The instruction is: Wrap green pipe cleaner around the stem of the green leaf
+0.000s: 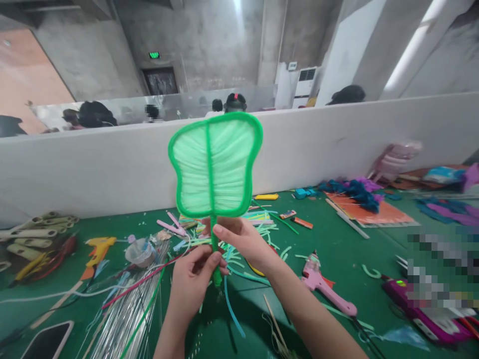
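I hold up a green leaf-shaped craft piece (215, 164), its outline and middle rib made of fuzzy green wire with pale green thread wound across. My left hand (192, 281) is closed round the lower part of the green stem (216, 259). My right hand (243, 239) pinches the stem just under the leaf. Both hands are above the green table (337, 249), in the middle of the view.
A pink glue gun (324, 286) lies right of my hands, a yellow one (98, 249) to the left. Silver wires (127, 309), a phone (48, 341), coloured strips and wooden sticks (33, 234) cover the left. A white partition (337, 144) stands behind; people sit beyond it.
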`<action>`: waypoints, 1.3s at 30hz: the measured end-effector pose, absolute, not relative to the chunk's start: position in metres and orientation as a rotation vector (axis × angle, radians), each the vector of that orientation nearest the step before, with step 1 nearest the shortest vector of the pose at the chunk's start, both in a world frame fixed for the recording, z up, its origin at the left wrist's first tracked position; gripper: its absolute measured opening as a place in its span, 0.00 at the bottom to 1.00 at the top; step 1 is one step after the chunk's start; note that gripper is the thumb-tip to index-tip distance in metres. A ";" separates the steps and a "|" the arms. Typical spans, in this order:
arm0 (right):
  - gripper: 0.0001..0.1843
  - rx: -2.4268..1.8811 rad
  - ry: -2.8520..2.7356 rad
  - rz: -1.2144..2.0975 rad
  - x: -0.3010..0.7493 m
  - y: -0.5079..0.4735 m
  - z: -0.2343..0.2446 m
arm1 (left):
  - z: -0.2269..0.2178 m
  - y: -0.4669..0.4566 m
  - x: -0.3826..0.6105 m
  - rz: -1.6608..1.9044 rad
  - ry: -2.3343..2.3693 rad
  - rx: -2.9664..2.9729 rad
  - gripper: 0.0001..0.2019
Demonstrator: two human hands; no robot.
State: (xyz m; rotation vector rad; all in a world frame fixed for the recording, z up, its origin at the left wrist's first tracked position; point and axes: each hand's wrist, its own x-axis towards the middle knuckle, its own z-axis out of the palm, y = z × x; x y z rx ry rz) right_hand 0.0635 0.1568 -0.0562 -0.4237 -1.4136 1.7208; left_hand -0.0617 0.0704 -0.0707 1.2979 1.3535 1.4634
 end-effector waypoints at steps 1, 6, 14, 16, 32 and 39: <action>0.16 -0.419 -1.386 1.712 0.062 0.156 -0.057 | -0.074 0.070 -0.063 1.458 1.358 1.291 0.11; 0.15 -0.400 -1.331 1.717 0.060 0.152 -0.063 | -0.088 0.068 -0.081 1.372 1.218 1.180 0.18; 0.17 -0.394 -1.352 1.895 0.054 0.134 -0.060 | -0.087 0.060 -0.094 1.429 1.092 1.050 0.19; 0.17 -0.400 -1.367 1.902 0.052 0.131 -0.061 | -0.085 0.056 -0.093 1.415 1.106 1.067 0.18; 0.10 -0.560 -1.571 1.449 0.055 0.104 -0.041 | -0.064 0.024 -0.076 1.363 1.759 1.976 0.10; 0.08 -0.572 -1.528 1.428 0.058 0.103 -0.041 | -0.066 0.026 -0.073 1.359 1.813 2.053 0.09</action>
